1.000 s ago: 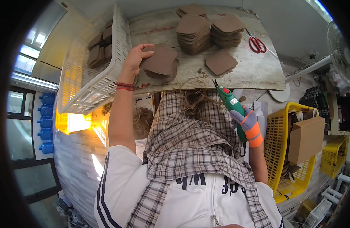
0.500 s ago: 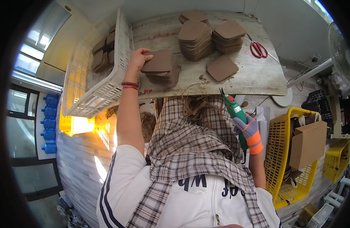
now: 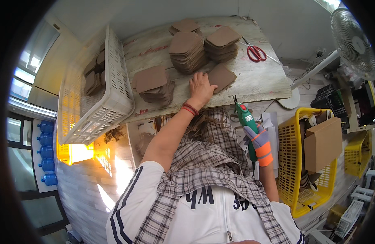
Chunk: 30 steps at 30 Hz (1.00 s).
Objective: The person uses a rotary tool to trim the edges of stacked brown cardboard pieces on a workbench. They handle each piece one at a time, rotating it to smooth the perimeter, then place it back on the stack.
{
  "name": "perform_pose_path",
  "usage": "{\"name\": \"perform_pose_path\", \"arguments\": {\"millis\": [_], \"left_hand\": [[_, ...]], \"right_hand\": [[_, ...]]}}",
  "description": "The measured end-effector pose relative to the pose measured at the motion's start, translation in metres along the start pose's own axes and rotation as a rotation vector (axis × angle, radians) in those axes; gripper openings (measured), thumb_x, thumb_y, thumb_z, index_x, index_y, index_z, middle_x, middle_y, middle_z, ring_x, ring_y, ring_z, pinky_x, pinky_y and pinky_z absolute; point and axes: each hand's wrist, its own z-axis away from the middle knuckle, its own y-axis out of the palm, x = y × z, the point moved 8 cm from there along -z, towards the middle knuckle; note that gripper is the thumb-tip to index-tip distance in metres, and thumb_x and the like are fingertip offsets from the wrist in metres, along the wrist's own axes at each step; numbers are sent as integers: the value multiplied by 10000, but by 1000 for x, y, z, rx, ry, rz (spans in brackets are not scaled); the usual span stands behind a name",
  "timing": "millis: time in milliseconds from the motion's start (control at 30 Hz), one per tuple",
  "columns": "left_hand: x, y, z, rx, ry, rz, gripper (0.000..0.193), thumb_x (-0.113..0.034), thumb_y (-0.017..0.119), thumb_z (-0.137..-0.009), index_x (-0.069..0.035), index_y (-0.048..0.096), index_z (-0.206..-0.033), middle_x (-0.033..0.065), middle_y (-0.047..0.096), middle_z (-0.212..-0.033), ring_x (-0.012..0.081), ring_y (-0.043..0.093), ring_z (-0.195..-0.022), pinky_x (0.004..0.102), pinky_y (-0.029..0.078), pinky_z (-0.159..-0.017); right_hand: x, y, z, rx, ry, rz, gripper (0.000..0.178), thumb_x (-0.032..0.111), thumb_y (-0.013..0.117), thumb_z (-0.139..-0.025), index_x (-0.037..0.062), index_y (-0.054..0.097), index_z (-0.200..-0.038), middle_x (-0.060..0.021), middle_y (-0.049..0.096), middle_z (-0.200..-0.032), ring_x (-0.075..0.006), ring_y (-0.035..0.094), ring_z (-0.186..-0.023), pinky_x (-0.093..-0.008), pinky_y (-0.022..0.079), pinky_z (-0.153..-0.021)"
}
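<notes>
My left hand [image 3: 201,88], bare with a red bracelet on the wrist, reaches over the work table with its fingers spread. Its thumb lies at the near-left edge of a single brown, round-cornered flat piece [image 3: 222,77]; whether it touches the piece is unclear. Beyond the fingertips stands a tall stack of the same pieces [image 3: 186,51]. To the left of the hand, another stack [image 3: 153,80] sits near the table's front edge. In a grey and orange glove, my right hand [image 3: 258,140] grips green electric scissors [image 3: 246,117], blades pointing away from me.
Red-handled scissors [image 3: 256,53] lie at the table's right [image 3: 269,81]. A white crate [image 3: 114,87] holding brown pieces stands at the left. Yellow baskets [image 3: 288,154] and a fan [image 3: 356,44] are on the right. Brown scraps [image 3: 199,126] hang over my lap.
My left hand has left the left stack and moved right to the single brown piece. The right hand still holds the electric scissors. The whole view has shifted slightly.
</notes>
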Motion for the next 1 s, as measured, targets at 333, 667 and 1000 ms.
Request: {"name": "perform_pose_path", "arguments": {"millis": [333,667,1000], "left_hand": [[3,-23,10,-204,-107,698,320,-104,734,-745,-27,461,-893,70,489,-933,240,491,-855,367,417,-788],[-3,-20,36,-273,-592,2165,327,54,585,-851,-14,464,-1147,112,563,-1153,236,568,-1067,382,479,-966],[-16,-16,33,-315,-667,2418,378,90,569,-839,-42,476,-1182,107,565,-1178,259,562,-1094,392,463,-996]], "right_hand": [[-8,5,-6,-33,0,-18,342,313,724,-805,33,578,-939,-40,591,-627,-96,535,-469,-225,399,-433],[48,41,1,-26,-76,-25,339,269,733,-808,13,582,-971,-26,585,-659,-86,529,-501,-222,411,-457],[63,59,7,-18,-85,-52,325,239,740,-804,0,575,-951,-32,595,-669,-87,552,-524,-215,427,-452]]}}
